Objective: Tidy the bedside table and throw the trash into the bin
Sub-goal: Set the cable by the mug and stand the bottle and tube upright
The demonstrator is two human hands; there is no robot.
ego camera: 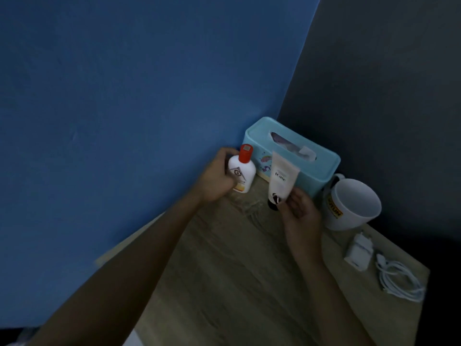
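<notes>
A white bottle with a red cap stands upright on the wooden bedside table, just in front of the left end of a light blue tissue box. The left hand wraps curled fingers round the bottle's side. Before the box's middle, the right hand pinches a white tube, black cap down, between thumb and fingertips. A white mug sits right of the box.

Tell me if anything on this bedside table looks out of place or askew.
Nothing spilled or broken. The cable lies in a loose tangle by the charger near the table edge. The left hand grips the bottle; the right hand holds the tube.
</notes>
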